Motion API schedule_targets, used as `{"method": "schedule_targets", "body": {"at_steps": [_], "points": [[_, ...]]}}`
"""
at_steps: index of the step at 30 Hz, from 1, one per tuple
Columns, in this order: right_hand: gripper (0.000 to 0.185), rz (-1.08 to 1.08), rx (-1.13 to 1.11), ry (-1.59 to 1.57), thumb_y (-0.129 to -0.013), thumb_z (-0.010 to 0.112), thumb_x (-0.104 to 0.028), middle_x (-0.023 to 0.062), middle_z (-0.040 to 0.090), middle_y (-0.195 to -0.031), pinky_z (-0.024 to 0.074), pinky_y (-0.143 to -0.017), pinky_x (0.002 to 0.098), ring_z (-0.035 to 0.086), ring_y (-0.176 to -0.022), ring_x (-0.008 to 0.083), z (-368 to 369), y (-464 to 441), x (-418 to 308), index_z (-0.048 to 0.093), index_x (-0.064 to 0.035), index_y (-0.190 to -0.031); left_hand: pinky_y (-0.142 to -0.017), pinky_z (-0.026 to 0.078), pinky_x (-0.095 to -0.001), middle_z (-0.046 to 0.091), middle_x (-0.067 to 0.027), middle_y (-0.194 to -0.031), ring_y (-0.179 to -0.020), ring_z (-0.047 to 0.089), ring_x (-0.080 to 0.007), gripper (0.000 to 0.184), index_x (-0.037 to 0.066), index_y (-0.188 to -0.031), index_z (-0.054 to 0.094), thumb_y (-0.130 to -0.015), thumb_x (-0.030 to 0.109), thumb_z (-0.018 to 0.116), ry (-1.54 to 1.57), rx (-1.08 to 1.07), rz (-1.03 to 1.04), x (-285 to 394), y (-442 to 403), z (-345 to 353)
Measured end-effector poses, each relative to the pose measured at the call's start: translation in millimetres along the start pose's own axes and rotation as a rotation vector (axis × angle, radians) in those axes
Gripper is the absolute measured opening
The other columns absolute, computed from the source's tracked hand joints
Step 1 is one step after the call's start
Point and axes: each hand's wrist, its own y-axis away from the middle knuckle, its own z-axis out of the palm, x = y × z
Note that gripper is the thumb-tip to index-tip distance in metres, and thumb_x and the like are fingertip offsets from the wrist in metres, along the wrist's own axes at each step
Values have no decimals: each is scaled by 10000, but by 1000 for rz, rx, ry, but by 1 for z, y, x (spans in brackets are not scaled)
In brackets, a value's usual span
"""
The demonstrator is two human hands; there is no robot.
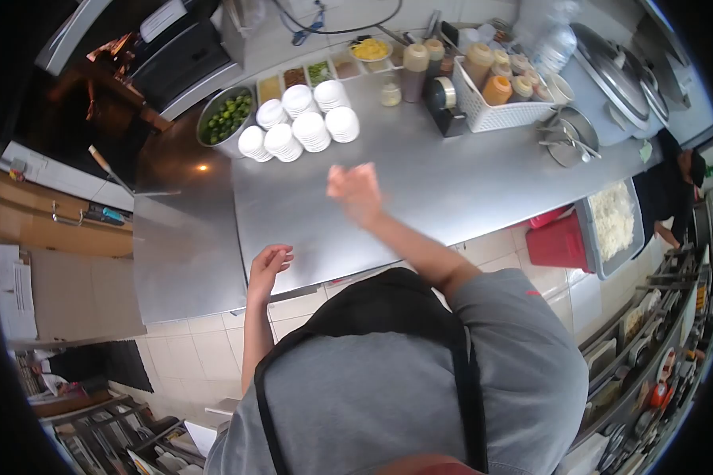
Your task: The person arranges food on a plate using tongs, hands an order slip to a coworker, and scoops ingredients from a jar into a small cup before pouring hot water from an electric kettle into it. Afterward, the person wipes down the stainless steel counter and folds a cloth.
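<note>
My right hand point(355, 191) is over the steel counter point(309, 226), just in front of several stacks of small white disposable cups point(310, 131). Motion smears its fingers, so whether it holds anything is unclear. Near the counter's front edge, my left hand point(268, 267) hovers with loosely bent fingers and nothing visible in them. Behind the cups stands a row of containers with chopped green topping point(319, 74) and a bowl of yellow strips point(371, 51). A metal pot of green limes point(226, 117) sits left of the stacks.
A white basket of sauce bottles point(505, 117) stands at the back right, beside a black tape dispenser point(445, 107) and a metal bowl with utensils point(569, 136). Below the right edge is a grey tub of shredded white food point(612, 218). A knife point(111, 169) lies left. Another person point(673, 190) is far right.
</note>
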Motion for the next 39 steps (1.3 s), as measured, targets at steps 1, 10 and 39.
{"method": "schedule_targets", "body": {"at_steps": [1,10,39], "points": [[282,-115,-35,-105,-705,536,-124,35,500,-746,333,-754,373,482,-746,205,5,6,-33,525,-83,-984,-766,453,-267,597,-64,-995,-901,581,-162,228,26,-1012,563,-876,200,509,8,21,7,3,-1,-5],[355,154,-884,-1341,-781,443,60,97,590,-1058,382,-917,369,532,-1016,226,22,39,-110,590,-65,-1080,-697,440,-231,604,-20,-882,-819,563,-93,199,31,-966,583,-849,191,559,-9,101,351,78,-47,-48],[681,-8,-113,-1311,-759,599,-15,152,414,-1243,377,-922,305,463,-1101,226,-157,-85,-94,249,-62,-1342,-729,417,-213,569,-8,-776,-759,540,-83,622,53,-1278,291,-749,2,612,330,389,938,189,-51,-8]]}}
